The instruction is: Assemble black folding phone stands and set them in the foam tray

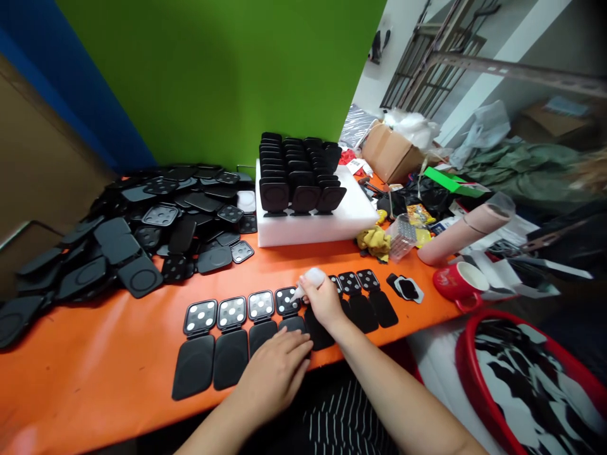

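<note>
A row of hinged black two-part pads lies unfolded along the table's front; the leftmost pad (pixel 193 366) shows a smooth lower half and a small square upper half with whitish round spots. My right hand (pixel 325 303) is closed around a small white squeeze bottle (pixel 315 276). The bottle is tilted, its nozzle at the right side of a spotted square (pixel 286 301); whether it touches cannot be made out. My left hand (pixel 277 366) rests palm down, fingers stretched over the lower halves of the middle pads, partly hiding them. My right hand covers part of the row too.
Behind the row, a white foam block (pixel 313 232) carries upright black pads (pixel 303 196). A heap of similar pads (pixel 137 275) fills the left. To the right are a yellow cloth (pixel 374 242), a clear plastic box (pixel 402 237), a pink roll (pixel 467 229) and a red mug (pixel 448 282).
</note>
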Demonstrator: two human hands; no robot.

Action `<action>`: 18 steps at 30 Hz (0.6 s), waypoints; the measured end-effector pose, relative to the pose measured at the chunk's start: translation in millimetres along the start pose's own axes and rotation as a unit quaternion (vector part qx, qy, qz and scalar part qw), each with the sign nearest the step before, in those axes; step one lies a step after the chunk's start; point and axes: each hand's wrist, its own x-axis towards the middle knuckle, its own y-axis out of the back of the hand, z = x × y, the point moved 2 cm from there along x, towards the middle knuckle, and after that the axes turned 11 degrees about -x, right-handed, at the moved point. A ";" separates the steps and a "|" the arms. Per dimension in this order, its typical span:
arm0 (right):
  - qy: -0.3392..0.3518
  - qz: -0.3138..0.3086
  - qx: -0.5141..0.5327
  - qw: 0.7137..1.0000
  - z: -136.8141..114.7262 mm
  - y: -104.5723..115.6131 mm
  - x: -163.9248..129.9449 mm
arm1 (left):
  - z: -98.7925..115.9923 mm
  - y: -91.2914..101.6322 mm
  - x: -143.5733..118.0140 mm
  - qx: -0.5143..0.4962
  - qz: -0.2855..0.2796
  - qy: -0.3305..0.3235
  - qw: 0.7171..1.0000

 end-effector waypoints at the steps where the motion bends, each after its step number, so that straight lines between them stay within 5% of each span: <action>1: 0.016 0.004 -0.022 1.000 -1.5 -3.1 -1.8 | -4.9 -0.8 -6.1 0.003 0.000 0.001 1.000; 7: 0.060 0.035 -0.110 0.992 -5.2 -4.4 -1.1 | -16.9 -12.6 -16.1 -0.003 0.022 0.021 1.000; 18: 0.020 0.021 -0.015 0.999 -2.0 -15.0 10.5 | -18.2 -11.7 -12.2 -0.023 0.027 0.041 0.999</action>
